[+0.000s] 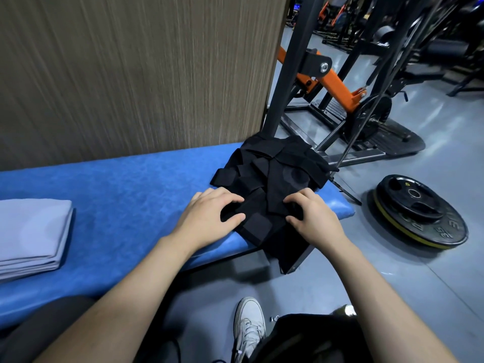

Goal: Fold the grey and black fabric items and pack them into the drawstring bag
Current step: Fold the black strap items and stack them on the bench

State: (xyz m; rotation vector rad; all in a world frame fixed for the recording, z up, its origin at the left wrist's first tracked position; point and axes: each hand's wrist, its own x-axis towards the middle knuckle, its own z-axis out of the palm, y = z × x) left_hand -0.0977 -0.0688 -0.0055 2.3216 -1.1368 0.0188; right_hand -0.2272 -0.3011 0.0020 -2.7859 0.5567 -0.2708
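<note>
A wood-grain panel [131, 74] fills the upper left of the frame. Below it, a blue padded bench [117, 200] runs from the left edge towards the centre right. In the upper right stands a gym machine [327, 82] with black posts and an orange arm, on a grey floor [419, 284].

On the right end of the bench lies the black fabric item [277, 179], a heap of straps and flat panels laid over each other. Its near part hangs over the front edge of the bench. At the left edge of the frame, well apart from it, the grey fabric [31, 231] rests on the bench as a neat folded stack.

On the floor at the right, near the end of the bench, lie stacked weight plates [419, 210], black with a yellow rim on the lower one.

At the bottom centre a white shoe [248, 328] stands on the floor. Beside it, at the lower right, is a dark object that I cannot identify.

The left hand [209, 213] is on the near left part of the black fabric item, and its curled fingers and thumb grip a fold of the cloth. The right hand [311, 213] is on the near right part, with its fingers bent down into the fabric and its thumb below, so it grasps the cloth too.
</note>
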